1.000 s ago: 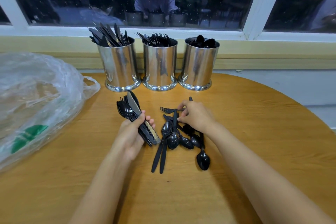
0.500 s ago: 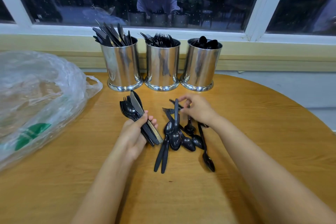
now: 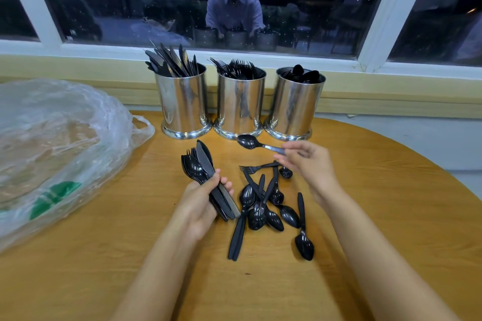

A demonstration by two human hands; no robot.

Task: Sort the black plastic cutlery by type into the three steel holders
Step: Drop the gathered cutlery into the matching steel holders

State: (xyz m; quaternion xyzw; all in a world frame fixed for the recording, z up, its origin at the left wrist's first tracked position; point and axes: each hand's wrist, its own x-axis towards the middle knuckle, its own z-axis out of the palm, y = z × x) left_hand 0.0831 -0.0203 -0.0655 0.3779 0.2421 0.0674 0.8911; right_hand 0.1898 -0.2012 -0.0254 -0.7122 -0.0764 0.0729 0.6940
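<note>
A clear crumpled plastic bag with green print (image 3: 60, 143) lies on the round wooden desk (image 3: 391, 203), well to the left of the middle steel holder (image 3: 240, 104), a shiny cylinder packed with black forks. Just left of the middle steel holder stands the left steel holder (image 3: 184, 107), full of black knives; just right of it stands the right steel holder (image 3: 294, 107), which holds black spoons.

In front of the middle steel holder and slightly left, the left hand (image 3: 200, 203) grips a bundle of black plastic cutlery (image 3: 203, 172) made up of spoons, forks and knives, its fingers (image 3: 226, 183) curled round the handles. Straight in front of the holder, nearer the person, a loose pile of black plastic spoons and a fork (image 3: 263, 206) lies on the desk.

Just before the holder's base a single black plastic spoon (image 3: 247, 142) is held off the desk, bowl pointing left. The right hand (image 3: 310, 167), forward and right of the holder, pinches its handle at the fingertips (image 3: 294, 147), the remaining fingers loosely spread.
</note>
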